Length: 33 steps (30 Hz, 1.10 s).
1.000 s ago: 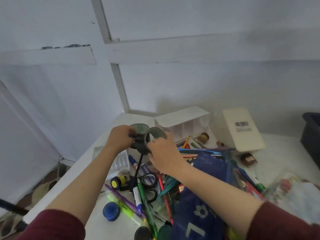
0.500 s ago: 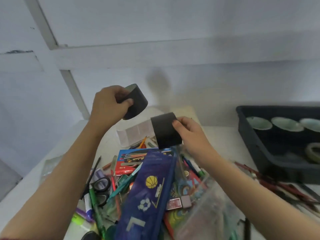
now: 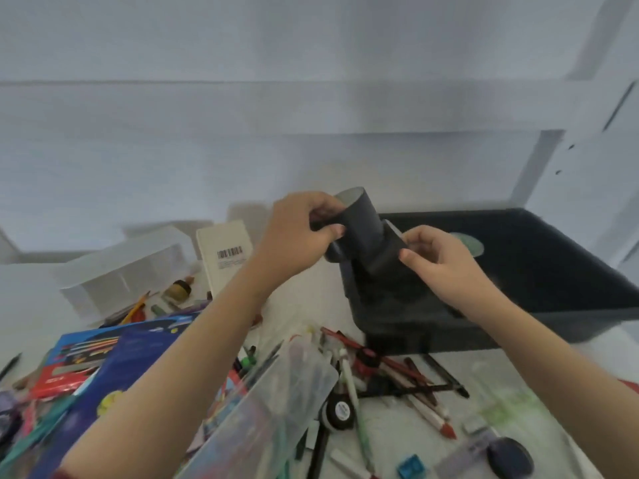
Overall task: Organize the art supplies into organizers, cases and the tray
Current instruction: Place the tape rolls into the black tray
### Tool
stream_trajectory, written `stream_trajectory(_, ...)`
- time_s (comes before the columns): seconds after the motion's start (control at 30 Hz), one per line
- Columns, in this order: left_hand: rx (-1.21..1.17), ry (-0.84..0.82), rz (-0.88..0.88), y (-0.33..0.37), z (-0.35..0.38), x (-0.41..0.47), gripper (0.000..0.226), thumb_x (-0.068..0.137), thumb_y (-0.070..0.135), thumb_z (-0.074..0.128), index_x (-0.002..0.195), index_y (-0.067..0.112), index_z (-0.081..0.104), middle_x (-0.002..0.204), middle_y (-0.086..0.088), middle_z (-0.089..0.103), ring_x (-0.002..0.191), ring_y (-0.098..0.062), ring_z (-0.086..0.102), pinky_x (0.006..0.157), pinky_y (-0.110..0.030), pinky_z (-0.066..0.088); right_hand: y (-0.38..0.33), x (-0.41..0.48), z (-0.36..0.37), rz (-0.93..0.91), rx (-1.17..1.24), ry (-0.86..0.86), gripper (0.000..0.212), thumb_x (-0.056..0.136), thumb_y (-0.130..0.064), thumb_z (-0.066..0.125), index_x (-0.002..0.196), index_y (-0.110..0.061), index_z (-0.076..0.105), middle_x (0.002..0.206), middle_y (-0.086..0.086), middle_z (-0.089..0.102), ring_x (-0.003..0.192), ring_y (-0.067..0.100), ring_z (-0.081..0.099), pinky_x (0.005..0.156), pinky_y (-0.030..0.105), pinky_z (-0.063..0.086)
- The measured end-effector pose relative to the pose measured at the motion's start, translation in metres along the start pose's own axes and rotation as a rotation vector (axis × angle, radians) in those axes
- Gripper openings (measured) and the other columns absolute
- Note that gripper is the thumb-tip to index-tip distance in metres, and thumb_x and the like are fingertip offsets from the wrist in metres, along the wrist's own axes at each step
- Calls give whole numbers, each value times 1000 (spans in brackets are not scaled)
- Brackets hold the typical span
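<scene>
Left grip [image 3: 297, 233] clasps the upper tape roll [image 3: 359, 217], right grip [image 3: 437, 259] pinches the lower roll [image 3: 382, 262]; both should land flat in the tray [image 3: 518, 326] beneath.

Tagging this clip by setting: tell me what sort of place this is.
Probably a home craft or study corner: a white table against a plain wall, strewn with pens, with a clear organizer and a dark tray for sorting them.
</scene>
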<state>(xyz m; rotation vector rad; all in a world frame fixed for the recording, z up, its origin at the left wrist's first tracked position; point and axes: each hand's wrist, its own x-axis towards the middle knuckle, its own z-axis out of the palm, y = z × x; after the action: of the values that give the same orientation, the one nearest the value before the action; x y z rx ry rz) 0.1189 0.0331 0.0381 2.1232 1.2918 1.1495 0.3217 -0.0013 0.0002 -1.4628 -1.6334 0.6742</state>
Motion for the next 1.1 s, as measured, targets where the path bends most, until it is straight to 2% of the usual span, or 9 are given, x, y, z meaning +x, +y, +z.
stream_trajectory(0.13,-10,-110,23,6,40,3,21,82,6,69,101,15,69,83,17,61,72,12,54,65,4,40,36,0,-32,88,-129,11,11,90,-10,60,91,-21,61,87,-11,62,89,8,58,88,29,43)
stream_trajectory(0.27,50,-257,41,8,70,1,20,84,8,68,94,24,65,80,26,55,75,11,54,66,-1,43,64,4,-55,177,-131,5,11,89,-9,60,98,-14,65,98,-1,66,99,14,59,91,32,44)
stream_trajectory(0.33,93,-319,43,7,79,0,21,84,6,67,98,21,65,86,21,56,79,6,55,69,-5,43,73,5,-60,215,-118,-13,13,90,-9,59,100,-14,65,101,0,65,100,14,58,89,30,42)
stream_trajectory(0.47,203,-397,24,4,89,-2,21,85,4,64,102,16,65,103,7,62,94,-5,56,83,-12,43,87,7,-65,251,-92,5,12,89,-8,60,91,-19,65,94,-4,65,97,15,59,84,28,41)
stream_trajectory(0.57,302,-442,9,1,93,-3,20,85,5,63,102,17,64,109,4,62,97,-7,54,85,-17,41,92,10,-68,278,-39,47,10,89,-9,61,92,-18,65,96,0,67,97,17,61,88,34,47)
stream_trajectory(0.7,405,-488,-14,-2,104,-6,20,86,6,61,102,19,62,111,2,61,102,-11,55,86,-18,41,90,13,-69,255,-41,30,12,90,-11,60,100,-14,65,99,2,66,97,17,60,90,34,47)
stream_trajectory(0.83,607,-412,-30,-4,114,-6,20,90,8,56,106,17,62,110,-1,62,109,-18,52,105,-29,29,88,15,-68,217,-93,-33,9,89,-11,60,94,-17,63,96,-1,65,94,13,59,82,28,42)
stream_trajectory(1.0,726,-406,-84,-9,126,-6,20,91,9,54,107,15,65,108,-3,64,110,-20,54,113,-38,18,88,14,-69,97,-330,-143,14,89,-12,61,87,-25,57,89,-12,59,89,6,55,79,22,38)
stream_trajectory(1.1,777,-436,-104,-12,135,-6,20,91,10,54,108,14,64,109,-3,64,113,-20,53,115,-42,11,86,13,-68,40,-552,-261,15,89,-15,60,88,-29,54,91,-10,58,89,9,57,77,22,42)
